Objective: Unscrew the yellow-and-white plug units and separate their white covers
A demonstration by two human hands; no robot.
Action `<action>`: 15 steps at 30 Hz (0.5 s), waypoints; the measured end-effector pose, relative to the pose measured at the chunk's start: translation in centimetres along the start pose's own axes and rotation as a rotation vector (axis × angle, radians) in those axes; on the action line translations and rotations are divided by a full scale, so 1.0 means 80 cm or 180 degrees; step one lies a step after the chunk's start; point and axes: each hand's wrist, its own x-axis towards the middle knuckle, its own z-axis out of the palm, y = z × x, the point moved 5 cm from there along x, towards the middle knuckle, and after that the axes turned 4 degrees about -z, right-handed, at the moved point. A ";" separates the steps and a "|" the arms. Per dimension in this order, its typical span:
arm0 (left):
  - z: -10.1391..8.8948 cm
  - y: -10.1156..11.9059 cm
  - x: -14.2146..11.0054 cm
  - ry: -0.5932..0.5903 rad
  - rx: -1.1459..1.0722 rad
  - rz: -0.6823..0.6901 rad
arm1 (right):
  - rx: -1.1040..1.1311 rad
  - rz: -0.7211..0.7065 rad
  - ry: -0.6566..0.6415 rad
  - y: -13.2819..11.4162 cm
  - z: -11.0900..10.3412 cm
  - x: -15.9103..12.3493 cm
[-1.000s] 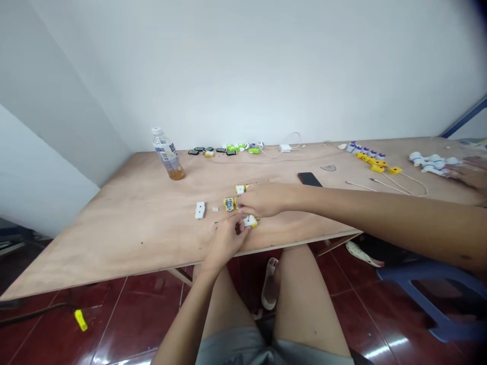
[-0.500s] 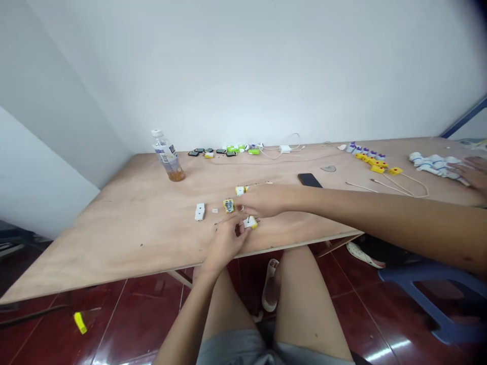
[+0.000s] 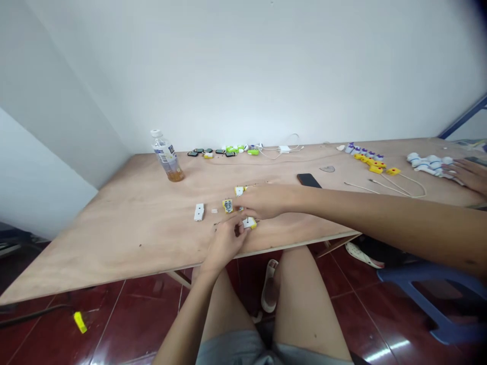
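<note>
My left hand [image 3: 229, 236] is closed on a white-and-yellow plug [image 3: 250, 223], holding it against the table near the front edge; thin prongs stick out on its right. A small dark stub stands on its white top, too small to name. Just above it reaches my right hand [image 3: 264, 201], fingers curled down and close together; what they hold, if anything, is hidden. To their left lies an open yellow plug housing [image 3: 228, 205] with its inside showing. Another white-and-yellow plug [image 3: 239, 191] lies behind. Left of these are a white block with two dark holes [image 3: 199, 212] and a tiny white piece [image 3: 214, 210].
A drink bottle [image 3: 167, 157] stands at the back left. Several dark and green items [image 3: 232, 150] line the wall. A phone [image 3: 309, 180], cables [image 3: 395, 186] and yellow pieces [image 3: 371, 162] lie to the right. Another person's hand [image 3: 470, 175] rests by white round objects [image 3: 429, 163].
My left hand stays on the plug. My right fingers shift only slightly above it. At the far right, the other person's hand has moved onto the white objects.
</note>
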 end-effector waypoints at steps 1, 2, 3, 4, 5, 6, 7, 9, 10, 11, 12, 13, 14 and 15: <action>0.000 0.000 0.000 0.0018 -0.0008 -0.0004 | 0.0006 0.0000 0.0015 0.001 0.000 0.000; 0.000 -0.001 0.000 0.0030 -0.0012 -0.0005 | 0.0010 0.0006 0.0021 0.002 0.001 0.000; 0.000 -0.001 0.000 0.0036 -0.0008 -0.0005 | 0.0019 -0.0002 0.0020 0.002 0.001 0.000; 0.000 -0.002 0.000 0.0029 0.0005 -0.0007 | 0.0028 -0.0022 0.0024 0.002 0.001 0.000; 0.001 -0.003 0.000 0.0028 0.0022 -0.0015 | 0.0033 -0.0030 0.0026 0.001 0.001 0.000; 0.001 -0.004 0.000 0.0037 0.0039 -0.0023 | 0.0023 -0.0027 0.0023 0.001 0.001 0.000; 0.002 -0.005 0.000 0.0044 0.0048 -0.0024 | -0.0003 -0.0003 0.0003 0.001 0.001 0.000; 0.002 -0.006 0.000 0.0030 0.0045 -0.0018 | -0.0053 0.0045 -0.0028 0.001 0.001 0.000; 0.003 -0.006 0.000 0.0024 0.0034 -0.0018 | -0.0057 0.0014 -0.0013 0.000 0.001 0.000; 0.003 -0.006 0.000 0.0018 0.0028 -0.0011 | -0.0055 -0.0033 0.0011 0.000 0.002 0.001; 0.003 -0.006 0.000 0.0023 0.0028 0.0003 | -0.0055 -0.0069 0.0039 0.000 0.002 0.002; 0.003 -0.006 0.000 0.0040 0.0030 0.0025 | -0.0054 -0.0069 0.0059 0.000 0.002 0.002; 0.002 -0.005 0.000 0.0056 0.0033 0.0049 | -0.0045 -0.0047 0.0067 0.002 0.003 0.003; 0.003 -0.005 0.000 0.0051 0.0036 0.0071 | -0.0023 -0.0024 0.0080 0.003 0.004 0.004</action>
